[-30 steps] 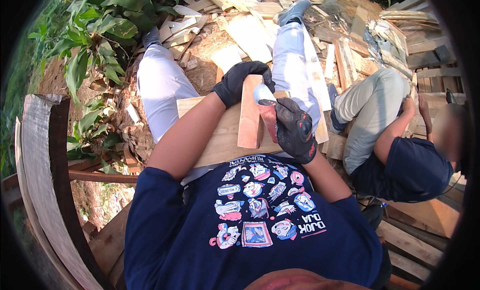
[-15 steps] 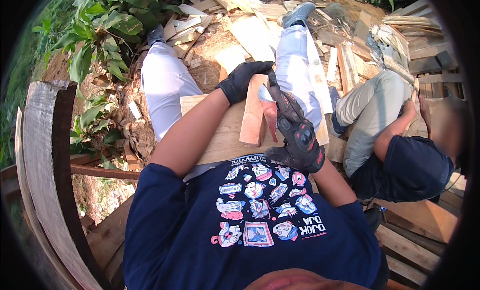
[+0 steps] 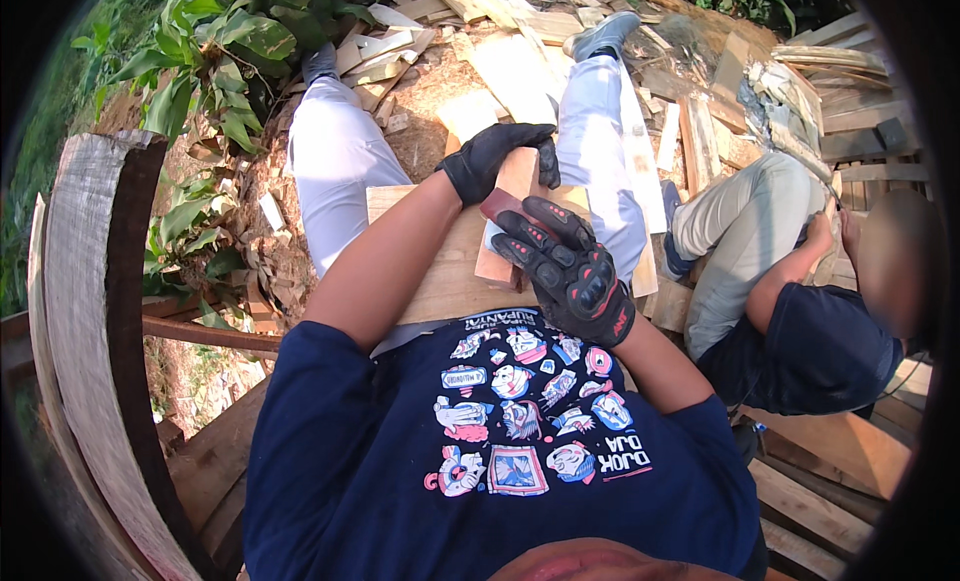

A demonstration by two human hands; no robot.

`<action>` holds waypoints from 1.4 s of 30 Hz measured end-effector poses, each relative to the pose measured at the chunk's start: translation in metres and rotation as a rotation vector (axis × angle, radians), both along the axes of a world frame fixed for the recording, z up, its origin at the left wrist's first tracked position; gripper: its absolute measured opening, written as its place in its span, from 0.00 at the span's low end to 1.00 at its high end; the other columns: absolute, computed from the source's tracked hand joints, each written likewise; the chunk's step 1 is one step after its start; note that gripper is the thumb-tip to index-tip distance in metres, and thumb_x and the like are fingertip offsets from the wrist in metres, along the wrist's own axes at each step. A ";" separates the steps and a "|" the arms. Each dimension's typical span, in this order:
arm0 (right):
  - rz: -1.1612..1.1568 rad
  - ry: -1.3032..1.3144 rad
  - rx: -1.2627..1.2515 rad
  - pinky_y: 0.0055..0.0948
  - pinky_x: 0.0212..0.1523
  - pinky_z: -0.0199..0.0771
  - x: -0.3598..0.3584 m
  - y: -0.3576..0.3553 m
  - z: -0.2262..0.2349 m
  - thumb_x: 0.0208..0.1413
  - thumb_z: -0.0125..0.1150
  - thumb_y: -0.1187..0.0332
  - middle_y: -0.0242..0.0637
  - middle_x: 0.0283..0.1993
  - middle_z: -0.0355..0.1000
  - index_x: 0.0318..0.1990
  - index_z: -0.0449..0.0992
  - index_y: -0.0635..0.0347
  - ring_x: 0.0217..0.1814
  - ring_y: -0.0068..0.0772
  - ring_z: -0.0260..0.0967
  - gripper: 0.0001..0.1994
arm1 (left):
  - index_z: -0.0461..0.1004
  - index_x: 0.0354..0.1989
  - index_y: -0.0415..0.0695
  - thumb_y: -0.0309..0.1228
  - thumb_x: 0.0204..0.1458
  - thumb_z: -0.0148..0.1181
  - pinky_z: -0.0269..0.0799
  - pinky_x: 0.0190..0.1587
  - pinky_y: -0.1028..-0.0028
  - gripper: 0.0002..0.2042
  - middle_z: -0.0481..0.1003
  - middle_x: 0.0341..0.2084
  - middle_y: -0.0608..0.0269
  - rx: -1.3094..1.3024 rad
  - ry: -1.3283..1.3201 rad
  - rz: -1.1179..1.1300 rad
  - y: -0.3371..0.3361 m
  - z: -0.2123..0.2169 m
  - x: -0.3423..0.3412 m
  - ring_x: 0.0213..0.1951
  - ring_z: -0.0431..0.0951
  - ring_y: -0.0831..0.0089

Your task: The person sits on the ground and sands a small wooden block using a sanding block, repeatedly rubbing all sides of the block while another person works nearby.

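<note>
Wooden block (image 3: 518,171): resting near the centre of the frame on the board, its long side running up the picture.
Abrasive sheet (image 3: 497,203): lying across the block, reddish brown, a pale patch showing at its lower left; it could be creasing or tearing if pressure is falling on one edge only.
Right hand (image 3: 565,266): wearing a black glove and holding the sheet against the block, fingers stretching over it; it could be slipping if the sheet is skidding on the wood.
Left hand (image 3: 497,159): wearing a black glove too, gripping around the block's upper end; a loose grip could be letting the block twist, and fingers sitting this near the sheet could be getting rubbed.
Board (image 3: 440,271): spanning the person's legs (image 3: 345,171) and bearing the block; it could be tipping if a knee is shifting, since the legs seem to be supporting it.
Scrap wood (image 3: 515,76): littering the ground across the top of the frame.
Co-worker (image 3: 790,331): sitting at the right of the frame, the hands partly hiding at the dark rim, so what they are doing is hard to tell.
Covered parts: the right hand is concealing most of the sheet and the block's middle; the right thumb and the left palm are not showing clearly, and the block's underside is staying out of sight.
</note>
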State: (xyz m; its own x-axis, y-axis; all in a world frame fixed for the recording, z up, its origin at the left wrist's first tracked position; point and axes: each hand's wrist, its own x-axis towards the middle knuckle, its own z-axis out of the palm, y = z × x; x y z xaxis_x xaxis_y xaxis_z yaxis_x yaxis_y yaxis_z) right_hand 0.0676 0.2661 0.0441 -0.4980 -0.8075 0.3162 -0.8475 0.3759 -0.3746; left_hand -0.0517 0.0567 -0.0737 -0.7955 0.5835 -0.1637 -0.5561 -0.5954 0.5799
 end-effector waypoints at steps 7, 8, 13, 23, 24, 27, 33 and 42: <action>-0.016 0.085 0.051 0.52 0.73 0.70 -0.027 0.007 -0.016 0.51 0.62 0.81 0.38 0.76 0.70 0.68 0.78 0.50 0.78 0.50 0.66 0.33 | 0.80 0.37 0.35 0.37 0.74 0.52 0.83 0.46 0.65 0.18 0.83 0.31 0.53 -0.108 -0.004 0.043 0.002 0.007 0.000 0.36 0.85 0.63; -0.021 0.081 0.045 0.50 0.71 0.72 -0.030 0.010 -0.022 0.55 0.63 0.77 0.35 0.77 0.70 0.69 0.77 0.46 0.74 0.49 0.69 0.31 | 0.80 0.37 0.35 0.37 0.74 0.52 0.82 0.46 0.65 0.18 0.83 0.31 0.53 -0.113 -0.012 0.048 0.001 0.004 -0.001 0.36 0.85 0.63; 0.041 0.101 0.062 0.46 0.62 0.75 -0.032 0.010 -0.010 0.55 0.63 0.77 0.35 0.75 0.72 0.68 0.79 0.47 0.64 0.46 0.75 0.30 | 0.80 0.35 0.36 0.37 0.74 0.51 0.80 0.49 0.65 0.19 0.83 0.33 0.53 -0.038 -0.026 -0.023 -0.002 0.018 0.002 0.37 0.84 0.63; 0.002 0.238 0.129 0.44 0.52 0.77 -0.074 0.026 -0.031 0.53 0.58 0.79 0.39 0.72 0.75 0.70 0.76 0.46 0.54 0.47 0.76 0.34 | 0.80 0.40 0.34 0.34 0.75 0.51 0.82 0.50 0.70 0.16 0.82 0.34 0.58 0.041 -0.062 -0.122 0.000 -0.008 -0.003 0.38 0.83 0.70; 0.008 0.235 0.075 0.48 0.53 0.77 -0.071 0.021 -0.030 0.52 0.60 0.77 0.40 0.68 0.77 0.69 0.78 0.45 0.53 0.50 0.76 0.33 | 0.80 0.40 0.34 0.34 0.75 0.51 0.82 0.50 0.70 0.16 0.82 0.34 0.58 0.036 -0.066 -0.110 -0.001 -0.011 -0.003 0.38 0.83 0.71; 0.093 0.081 0.008 0.39 0.47 0.78 -0.020 0.000 0.005 0.52 0.58 0.79 0.33 0.76 0.72 0.69 0.78 0.46 0.46 0.40 0.75 0.33 | 0.79 0.37 0.35 0.35 0.75 0.52 0.80 0.49 0.64 0.18 0.81 0.32 0.57 -0.110 0.104 -0.088 0.000 0.000 0.001 0.36 0.82 0.65; -0.010 0.076 -0.005 0.42 0.48 0.78 -0.049 0.020 -0.026 0.52 0.56 0.80 0.29 0.70 0.77 0.71 0.77 0.38 0.46 0.44 0.74 0.37 | 0.78 0.35 0.37 0.36 0.76 0.51 0.78 0.46 0.61 0.18 0.79 0.29 0.57 -0.275 0.086 -0.045 0.004 0.022 0.004 0.35 0.81 0.62; 0.135 -0.058 -0.055 0.37 0.44 0.79 -0.040 -0.003 0.002 0.57 0.59 0.82 0.26 0.67 0.79 0.65 0.81 0.44 0.41 0.39 0.78 0.29 | 0.81 0.43 0.35 0.35 0.75 0.51 0.78 0.52 0.61 0.16 0.82 0.35 0.56 0.037 0.076 -0.232 -0.006 -0.007 -0.004 0.39 0.82 0.62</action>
State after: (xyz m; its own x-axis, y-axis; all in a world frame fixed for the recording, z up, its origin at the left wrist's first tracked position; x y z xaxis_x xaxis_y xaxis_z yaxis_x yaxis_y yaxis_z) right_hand 0.0278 0.2636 0.0457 -0.4045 -0.8508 0.3354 -0.8654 0.2375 -0.4411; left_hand -0.0561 0.0509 -0.0808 -0.6483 0.7567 -0.0839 -0.6362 -0.4779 0.6057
